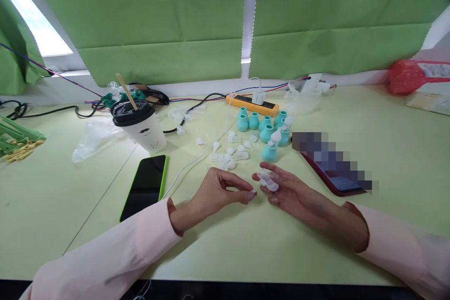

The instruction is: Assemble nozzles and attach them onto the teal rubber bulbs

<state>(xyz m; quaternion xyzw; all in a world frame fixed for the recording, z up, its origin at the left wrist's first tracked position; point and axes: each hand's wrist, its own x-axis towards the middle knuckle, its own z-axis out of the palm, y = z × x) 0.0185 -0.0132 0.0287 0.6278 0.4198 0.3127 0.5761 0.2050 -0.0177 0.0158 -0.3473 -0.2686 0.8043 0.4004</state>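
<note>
My left hand (225,187) is closed in a pinch, thumb against forefinger, with a tiny white piece (253,191) just showing at the tips. Palm up beside it, my right hand (298,193) cradles a translucent white plastic piece (268,180) on its half-curled fingers. Beyond both hands lies a loose scatter of small white plastic pieces (241,155), some cone-shaped, some tube-like. To their right stand several turquoise bulb-shaped bottles (267,133). The nearest turquoise bottle (269,153) has a white tip (276,137) in its neck.
A green-edged phone (145,186) lies left of my left hand, near a lidded paper cup (142,129) with a straw. A white cable (197,155) runs to an orange power strip (251,104). A dark red-edged device (330,168), partly pixelated, lies at right.
</note>
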